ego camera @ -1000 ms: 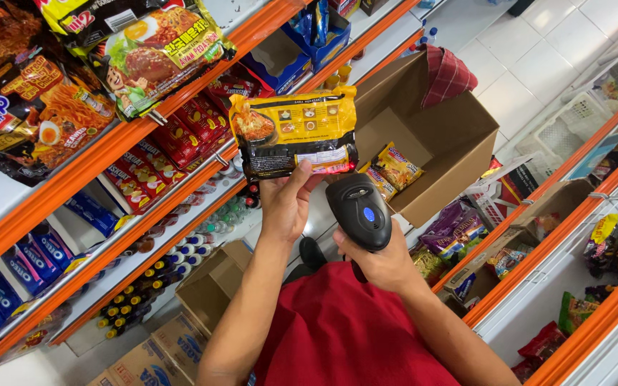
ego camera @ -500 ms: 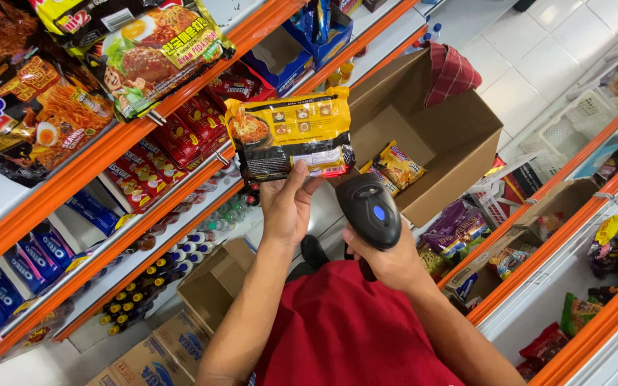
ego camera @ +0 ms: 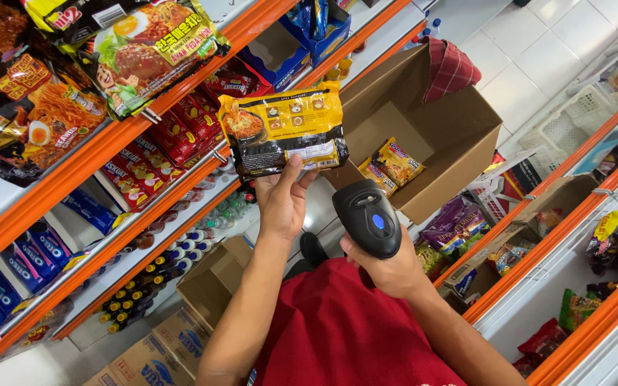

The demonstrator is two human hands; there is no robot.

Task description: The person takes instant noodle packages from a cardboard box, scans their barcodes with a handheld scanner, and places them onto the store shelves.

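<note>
left hand (ego camera: 280,204) pinches 1 yellow-black noodle packet (ego camera: 284,129) by bottom edge; right hand (ego camera: 388,268) closed around 1 black scanner (ego camera: 368,216); 2 yellow packets (ego camera: 391,166) in open cardboard box (ego camera: 452,129)

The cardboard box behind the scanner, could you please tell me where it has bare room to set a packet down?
The open cardboard box is mostly bare: its floor left of the two yellow packets is free, up to the wall under the red checked cloth. The orange shelves on the left are crowded with noodle packs.
</note>
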